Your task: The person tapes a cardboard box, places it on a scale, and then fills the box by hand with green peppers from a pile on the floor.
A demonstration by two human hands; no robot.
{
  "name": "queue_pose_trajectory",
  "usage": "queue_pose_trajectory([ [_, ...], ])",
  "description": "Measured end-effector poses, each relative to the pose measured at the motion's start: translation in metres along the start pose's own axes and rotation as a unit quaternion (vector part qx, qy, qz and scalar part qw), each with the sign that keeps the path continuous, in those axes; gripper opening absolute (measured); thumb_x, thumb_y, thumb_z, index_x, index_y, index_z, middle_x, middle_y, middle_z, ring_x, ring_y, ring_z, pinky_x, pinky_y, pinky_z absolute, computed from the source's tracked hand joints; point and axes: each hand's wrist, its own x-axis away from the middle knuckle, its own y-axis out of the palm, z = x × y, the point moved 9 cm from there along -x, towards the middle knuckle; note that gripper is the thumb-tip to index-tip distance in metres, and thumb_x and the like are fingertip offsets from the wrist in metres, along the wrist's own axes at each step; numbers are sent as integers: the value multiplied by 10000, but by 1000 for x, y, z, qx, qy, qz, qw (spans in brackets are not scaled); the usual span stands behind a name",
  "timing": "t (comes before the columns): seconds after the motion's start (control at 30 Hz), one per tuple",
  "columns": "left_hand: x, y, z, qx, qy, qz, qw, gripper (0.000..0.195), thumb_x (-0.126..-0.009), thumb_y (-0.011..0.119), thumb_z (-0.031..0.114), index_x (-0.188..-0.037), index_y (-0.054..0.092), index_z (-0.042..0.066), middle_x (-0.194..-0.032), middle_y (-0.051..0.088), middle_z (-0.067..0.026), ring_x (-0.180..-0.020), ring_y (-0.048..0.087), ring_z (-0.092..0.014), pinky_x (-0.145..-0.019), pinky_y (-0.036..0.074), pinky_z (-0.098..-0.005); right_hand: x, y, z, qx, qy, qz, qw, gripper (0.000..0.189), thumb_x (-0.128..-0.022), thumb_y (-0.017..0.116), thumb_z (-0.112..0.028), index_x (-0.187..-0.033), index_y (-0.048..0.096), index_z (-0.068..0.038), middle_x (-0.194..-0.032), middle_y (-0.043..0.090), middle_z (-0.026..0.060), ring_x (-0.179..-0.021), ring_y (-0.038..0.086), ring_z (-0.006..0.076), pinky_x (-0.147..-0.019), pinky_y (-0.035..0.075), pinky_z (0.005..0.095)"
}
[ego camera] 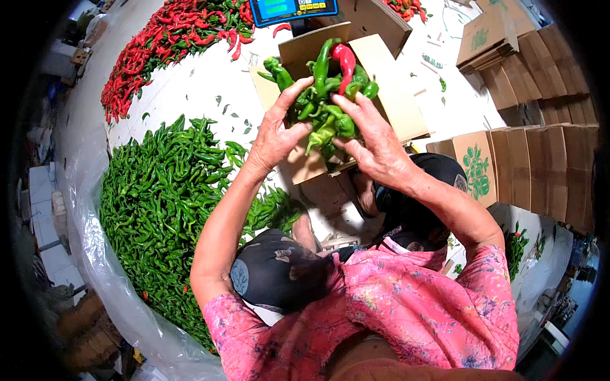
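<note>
My left hand (283,128) and my right hand (374,135) cup a loose bunch of green peppers (329,121) between them, fingers curved around its two sides. One red pepper (347,64) stands up among the green ones, close to my right fingertips. Under the bunch is an open cardboard box (391,88), its flaps spread outward between my feet and a digital scale (294,10). The peppers and my hands hide most of the box's inside, so how full it is cannot be seen.
To the left, a large heap of green peppers (162,195) lies beside clear plastic sheeting (90,228). Behind it spreads a heap of red peppers (152,47). Stacked cardboard boxes (538,166) with green printing line the right side, and flattened cartons (491,38) lie at the upper right.
</note>
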Motion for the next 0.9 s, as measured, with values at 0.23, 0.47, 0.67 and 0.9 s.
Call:
queue_pose_trajectory([
  [0.23,-4,-2,-53,30,-164,-22,986,656,-814,633,156,-1445,494,43,-1347,581,-135,-1187,543,-220,-1051,415,-320,14,11,12,124,-22,-35,991,701,-758,629,39,-1428,444,-55,-1472,390,226,-1242,476,445,-1024,442,487],
  [0.47,-24,9,7,156,-89,-40,983,715,-835,708,242,-1475,457,45,-1431,516,-192,-1375,453,-284,-1151,340,-397,20,19,10,269,-66,-45,960,454,-805,604,-96,-1255,547,-78,-1485,412,121,-1253,468,372,-862,469,468],
  [0.67,-21,13,5,161,-109,68,979,351,-918,746,218,-1198,678,19,-1067,689,-49,-984,614,-116,-919,490,-300,20,36,5,316,-99,-63,941,396,-836,581,-177,-1222,582,-87,-1467,439,77,-1220,475,336,-842,450,450],
  [0.9,9,-25,9,412,-62,0,909,595,-1029,547,258,-1512,334,-17,-984,573,-31,-689,467,-87,-810,464,-342,11,14,2,193,-49,-98,975,514,-723,612,38,-1230,555,-28,-1465,456,164,-1195,522,372,-942,459,462],
])
